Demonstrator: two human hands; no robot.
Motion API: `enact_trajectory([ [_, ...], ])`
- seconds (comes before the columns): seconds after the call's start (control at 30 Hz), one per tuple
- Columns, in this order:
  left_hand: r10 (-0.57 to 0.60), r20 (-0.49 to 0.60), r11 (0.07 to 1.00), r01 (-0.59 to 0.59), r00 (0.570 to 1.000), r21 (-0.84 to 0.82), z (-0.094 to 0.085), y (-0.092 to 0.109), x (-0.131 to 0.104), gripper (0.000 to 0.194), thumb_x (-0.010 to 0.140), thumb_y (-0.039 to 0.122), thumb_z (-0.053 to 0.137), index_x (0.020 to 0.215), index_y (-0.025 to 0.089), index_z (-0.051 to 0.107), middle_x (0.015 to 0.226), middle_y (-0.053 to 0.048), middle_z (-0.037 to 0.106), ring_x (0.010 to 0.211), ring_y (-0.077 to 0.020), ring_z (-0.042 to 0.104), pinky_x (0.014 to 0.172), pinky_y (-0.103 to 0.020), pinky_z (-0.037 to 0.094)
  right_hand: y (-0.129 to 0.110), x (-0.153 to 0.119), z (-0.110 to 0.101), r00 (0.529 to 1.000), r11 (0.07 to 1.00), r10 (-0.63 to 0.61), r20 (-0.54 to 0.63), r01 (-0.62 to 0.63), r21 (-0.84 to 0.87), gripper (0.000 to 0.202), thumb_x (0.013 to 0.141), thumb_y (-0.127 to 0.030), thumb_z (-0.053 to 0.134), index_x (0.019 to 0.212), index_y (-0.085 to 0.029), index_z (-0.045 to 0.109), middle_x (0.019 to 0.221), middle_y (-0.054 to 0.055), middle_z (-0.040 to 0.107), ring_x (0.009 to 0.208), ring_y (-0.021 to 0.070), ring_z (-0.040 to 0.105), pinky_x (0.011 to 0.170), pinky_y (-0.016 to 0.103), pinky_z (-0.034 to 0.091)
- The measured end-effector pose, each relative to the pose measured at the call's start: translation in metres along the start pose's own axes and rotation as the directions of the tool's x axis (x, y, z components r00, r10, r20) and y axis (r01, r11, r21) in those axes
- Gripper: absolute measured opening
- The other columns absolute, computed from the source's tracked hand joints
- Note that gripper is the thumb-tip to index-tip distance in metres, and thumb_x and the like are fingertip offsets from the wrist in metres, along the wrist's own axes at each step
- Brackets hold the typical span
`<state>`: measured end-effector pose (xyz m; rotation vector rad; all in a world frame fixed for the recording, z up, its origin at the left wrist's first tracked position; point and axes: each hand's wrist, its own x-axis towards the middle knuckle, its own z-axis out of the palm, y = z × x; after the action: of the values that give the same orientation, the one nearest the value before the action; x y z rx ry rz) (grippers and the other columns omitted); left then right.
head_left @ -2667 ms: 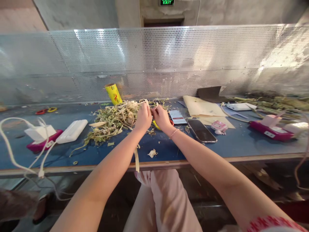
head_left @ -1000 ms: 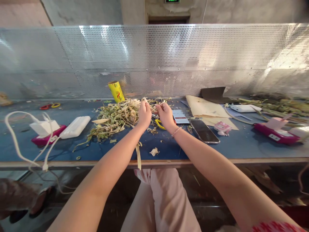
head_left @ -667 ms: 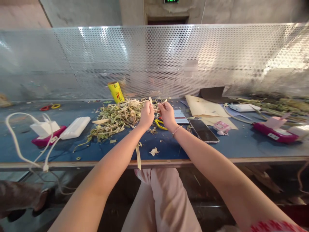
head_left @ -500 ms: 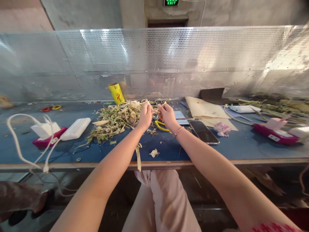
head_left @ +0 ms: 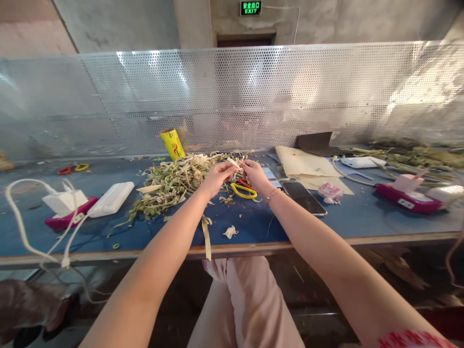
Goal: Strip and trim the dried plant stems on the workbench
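Here, a pale dry strip (head_left: 235,164) is pinched in the fingertips of the left hand (head_left: 218,176) and right hand (head_left: 255,175), just beyond the scissors (head_left: 245,195). Both forearms (head_left: 168,241) stretch forward, hands turned inward; left of the scissors lies a dried plant heap (head_left: 172,181), to their right a dark phone (head_left: 303,197).

A blue counter (head_left: 362,212) with a wooden front edge extends under the hands (head_left: 216,176), a heap of dried plant matter (head_left: 163,191) on it just to their left, yellow-handled scissors (head_left: 244,195) and a pale scrap (head_left: 230,232) nearer than them, a dark-screened phone (head_left: 302,195), pink toy (head_left: 329,192) and tan sheets (head_left: 304,163) to their right, and a white block (head_left: 111,199) well to their left
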<state>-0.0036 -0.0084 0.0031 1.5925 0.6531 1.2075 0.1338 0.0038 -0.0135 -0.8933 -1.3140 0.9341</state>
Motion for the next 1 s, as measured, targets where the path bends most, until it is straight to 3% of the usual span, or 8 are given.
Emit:
enact_trajectory([
  [0.23, -0.069, 0.071, 0.997, 0.070, 0.995, -0.014, -0.005, 0.000, -0.002, 0.027, 0.065, 0.039, 0.066, 0.078, 0.016, 0.067, 0.071, -0.003, 0.063, 0.055, -0.0056, 0.047, 0.058, -0.024, 0.039, -0.004, -0.003, 0.000, 0.995, 0.999, 0.020, 0.094, -0.024, 0.037, 0.034, 0.062, -0.046, 0.064, 0.055, -0.019, 0.045, 0.040, -0.009, 0.035, 0.037, 0.0035, 0.028, 0.038, 0.020, 0.019],
  [0.43, -0.121, 0.204, 0.992, 0.124, 0.971, -0.001, -0.006, 0.005, -0.005, 0.026, 0.064, 0.039, 0.067, 0.076, 0.015, 0.069, 0.074, -0.005, 0.064, 0.059, -0.0071, 0.050, 0.060, -0.025, 0.042, -0.005, -0.003, 0.000, 0.984, 0.985, 0.076, 0.161, -0.099, 0.138, 0.034, 0.060, -0.046, 0.065, 0.060, -0.019, 0.045, 0.040, -0.009, 0.035, 0.035, 0.0034, 0.026, 0.037, 0.020, 0.017],
  [0.63, -0.105, 0.133, 0.994, 0.110, 0.986, -0.028, -0.008, 0.000, -0.003, 0.029, 0.064, 0.042, 0.066, 0.077, 0.016, 0.067, 0.070, -0.003, 0.063, 0.054, -0.0057, 0.048, 0.055, -0.023, 0.040, -0.004, -0.003, 0.001, 0.982, 0.994, 0.057, 0.178, -0.072, 0.083, 0.037, 0.061, -0.049, 0.064, 0.056, -0.019, 0.043, 0.040, -0.009, 0.035, 0.034, 0.0034, 0.027, 0.036, 0.020, 0.016],
  [0.87, -0.245, 0.104, 0.968, 0.249, 0.964, -0.028, -0.011, -0.004, -0.001, 0.027, 0.058, 0.038, 0.071, 0.070, 0.014, 0.067, 0.069, -0.004, 0.061, 0.057, -0.0068, 0.049, 0.057, -0.023, 0.039, -0.004, -0.002, 0.000, 0.991, 0.994, 0.017, 0.133, -0.031, 0.105, 0.033, 0.060, -0.048, 0.065, 0.060, -0.018, 0.049, 0.044, -0.008, 0.037, 0.038, 0.0039, 0.030, 0.039, 0.020, 0.021],
  [1.0, -0.174, 0.037, 0.983, 0.171, 0.984, 0.065, -0.017, -0.006, 0.003, 0.023, 0.060, 0.037, 0.070, 0.068, 0.016, 0.067, 0.076, -0.004, 0.061, 0.065, -0.0090, 0.050, 0.061, -0.024, 0.039, -0.012, -0.005, -0.001, 0.996, 0.984, 0.007, 0.084, -0.022, 0.177, 0.032, 0.063, -0.049, 0.061, 0.066, -0.017, 0.054, 0.053, -0.004, 0.048, 0.046, 0.0058, 0.040, 0.044, 0.021, 0.029],
])
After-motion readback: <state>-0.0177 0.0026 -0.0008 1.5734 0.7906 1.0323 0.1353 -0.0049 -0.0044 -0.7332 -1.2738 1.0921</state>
